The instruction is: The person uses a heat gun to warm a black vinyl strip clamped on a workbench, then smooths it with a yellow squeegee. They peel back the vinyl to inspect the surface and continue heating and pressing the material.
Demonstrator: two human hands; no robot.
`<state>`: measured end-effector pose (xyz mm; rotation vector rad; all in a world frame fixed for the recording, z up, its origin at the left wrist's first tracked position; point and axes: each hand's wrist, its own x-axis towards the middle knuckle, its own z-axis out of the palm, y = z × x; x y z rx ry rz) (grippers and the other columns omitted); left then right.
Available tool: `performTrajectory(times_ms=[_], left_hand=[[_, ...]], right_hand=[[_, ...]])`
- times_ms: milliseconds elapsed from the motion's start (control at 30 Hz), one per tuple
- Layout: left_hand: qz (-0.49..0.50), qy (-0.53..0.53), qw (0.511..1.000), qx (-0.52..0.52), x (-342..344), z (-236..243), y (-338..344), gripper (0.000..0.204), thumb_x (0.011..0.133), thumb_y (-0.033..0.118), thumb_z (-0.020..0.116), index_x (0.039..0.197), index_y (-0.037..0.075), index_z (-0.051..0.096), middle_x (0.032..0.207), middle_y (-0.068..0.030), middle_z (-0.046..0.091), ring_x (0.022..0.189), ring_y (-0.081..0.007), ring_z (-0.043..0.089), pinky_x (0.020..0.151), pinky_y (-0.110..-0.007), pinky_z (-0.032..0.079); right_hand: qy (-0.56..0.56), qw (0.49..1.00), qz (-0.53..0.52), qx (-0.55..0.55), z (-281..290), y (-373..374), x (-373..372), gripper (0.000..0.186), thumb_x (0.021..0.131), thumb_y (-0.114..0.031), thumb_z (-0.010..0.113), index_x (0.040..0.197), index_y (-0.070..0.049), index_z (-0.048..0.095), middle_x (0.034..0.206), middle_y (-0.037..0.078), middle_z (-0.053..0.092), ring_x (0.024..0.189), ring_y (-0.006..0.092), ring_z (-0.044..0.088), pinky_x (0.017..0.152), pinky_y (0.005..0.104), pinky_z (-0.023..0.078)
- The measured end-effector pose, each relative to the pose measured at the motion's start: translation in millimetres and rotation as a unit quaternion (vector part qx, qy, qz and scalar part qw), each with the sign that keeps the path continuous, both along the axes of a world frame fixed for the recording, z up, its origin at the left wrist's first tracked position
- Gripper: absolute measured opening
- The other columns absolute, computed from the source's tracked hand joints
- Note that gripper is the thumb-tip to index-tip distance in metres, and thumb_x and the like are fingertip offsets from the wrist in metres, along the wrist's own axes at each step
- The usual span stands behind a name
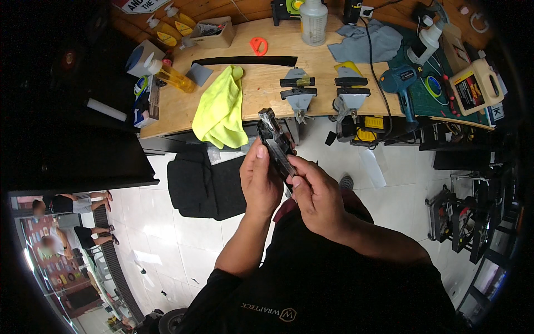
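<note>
A long, narrow black part point(275, 146) with a shiny, clear-looking strip is between my hands, tilted in front of the workbench's near edge. Its exact kind I cannot make out. My left hand point(260, 181) wraps round its left side, thumb lying along it. With thumb and fingers, my right hand point(316, 195) pinches its lower right end. Just beyond it, two grey clamps point(300, 96) with black jaws are fixed at the bench edge. A bright yellow cloth point(221, 108) hangs over that edge to the left.
On the wooden workbench point(245, 83) lie a black strip point(245, 60), an orange ring-shaped tool point(258, 45) and a grey cloth point(370, 42). A blue heat gun point(401, 80) and a beige jug point(475, 86) stand right. Black mats point(206, 183) lie below. Two people are far left.
</note>
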<state>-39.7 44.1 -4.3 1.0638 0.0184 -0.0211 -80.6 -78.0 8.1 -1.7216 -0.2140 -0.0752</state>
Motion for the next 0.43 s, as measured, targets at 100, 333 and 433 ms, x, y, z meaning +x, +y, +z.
performTrajectory(times_ms=[100, 333, 433], left_hand=[[-0.002, -0.003, 1.0, 0.009, -0.3, -0.1, 1.3, 0.045, 0.102, 0.035, 0.04, 0.121, -0.004, 0.051, 0.112, -0.0196, 0.062, 0.095, -0.0251, 0.063, 0.085, -0.037, 0.052], [0.0, 0.006, 1.0, 0.003, -2.0, -1.1, 1.3, 0.043, 0.102, 0.034, 0.041, 0.121, -0.003, 0.051, 0.113, -0.0193, 0.062, 0.095, -0.0247, 0.063, 0.086, -0.037, 0.051], [0.006, 0.017, 1.0, 0.017, -1.9, -0.5, 2.1, 0.044, 0.101, 0.034, 0.042, 0.124, -0.003, 0.05, 0.115, -0.0194, 0.061, 0.096, -0.0249, 0.062, 0.087, -0.037, 0.051]], right_hand=[[0.005, 1.0, 0.007, 0.012, 0.1, 1.8, 0.3, 0.035, 0.092, 0.001, 0.049, 0.127, 0.005, 0.048, 0.095, 0.02, 0.061, 0.084, 0.0301, 0.067, 0.072, 0.0379, 0.053], [0.003, 1.0, 0.004, 0.006, 0.4, 1.9, -0.3, 0.035, 0.093, 0.001, 0.049, 0.127, 0.004, 0.048, 0.097, 0.02, 0.062, 0.084, 0.0294, 0.067, 0.073, 0.0376, 0.053], [0.012, 1.0, 0.005, 0.01, 0.5, 2.1, -0.6, 0.035, 0.094, -0.001, 0.049, 0.128, 0.003, 0.048, 0.099, 0.02, 0.062, 0.085, 0.0288, 0.067, 0.074, 0.0371, 0.053]])
